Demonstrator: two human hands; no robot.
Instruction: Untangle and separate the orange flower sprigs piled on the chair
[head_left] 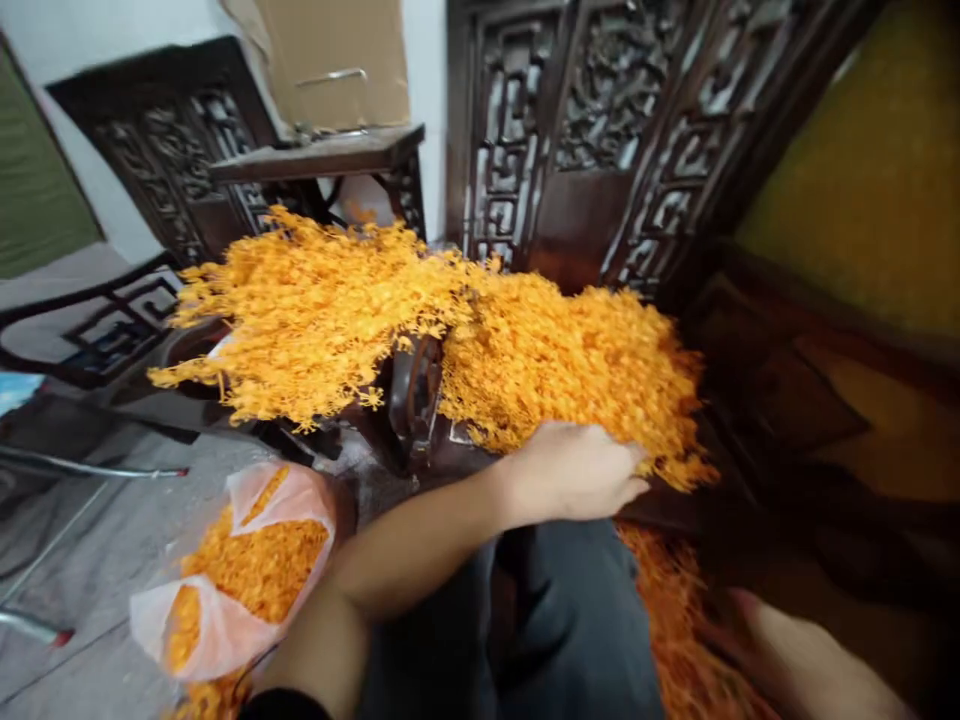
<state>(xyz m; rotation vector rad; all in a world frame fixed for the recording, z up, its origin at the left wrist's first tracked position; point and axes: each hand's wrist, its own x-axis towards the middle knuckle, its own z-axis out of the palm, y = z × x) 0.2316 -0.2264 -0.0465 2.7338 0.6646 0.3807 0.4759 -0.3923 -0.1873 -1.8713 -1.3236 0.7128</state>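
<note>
Left hand [577, 470] lies on the orange flower heap [570, 360], fingertips buried, grip unclear; right hand [757, 625] blurred, fingers hidden; plastic bag [225, 580] half cut off.

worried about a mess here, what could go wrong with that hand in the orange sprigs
The left hand rests on the near edge of the orange sprig pile, which overhangs the dark carved furniture; a pull could drag tangled sprigs off, and some orange pieces already lie lower down. The thin plastic bag on the floor sags open on its side, so its contents might spill. The right hand is blurred; its grip cannot be judged.
</note>
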